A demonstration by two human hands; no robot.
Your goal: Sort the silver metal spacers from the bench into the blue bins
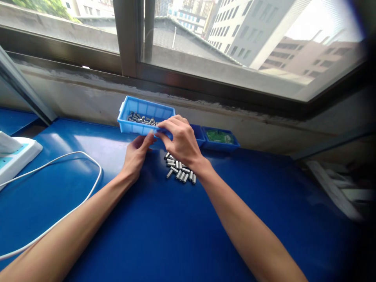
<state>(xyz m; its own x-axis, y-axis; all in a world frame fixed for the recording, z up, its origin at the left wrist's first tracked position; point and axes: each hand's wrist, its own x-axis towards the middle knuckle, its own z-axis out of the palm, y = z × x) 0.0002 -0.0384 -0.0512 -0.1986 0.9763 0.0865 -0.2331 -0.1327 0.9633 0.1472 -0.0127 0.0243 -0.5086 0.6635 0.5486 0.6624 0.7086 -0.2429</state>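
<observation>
A light blue plastic parts bin (138,128), with bolts (143,119) heaped inside, is held up near the far side of the table. My left hand (136,154) grips it from below, thumb against the front wall and most fingers hidden. Closed over the front rim at the bin's right end is my right hand (182,137), its fingertips close to the bolts. A loose pile of metal hex standoffs (179,170) lies on the blue table just below my right hand.
Behind my right hand stand another blue bin (198,133), partly hidden, and a bin (221,147) with green pieces (219,136). A white power strip (26,150) and white cable (98,166) lie left on the blue tabletop (164,235). A window frame (176,80) borders the back.
</observation>
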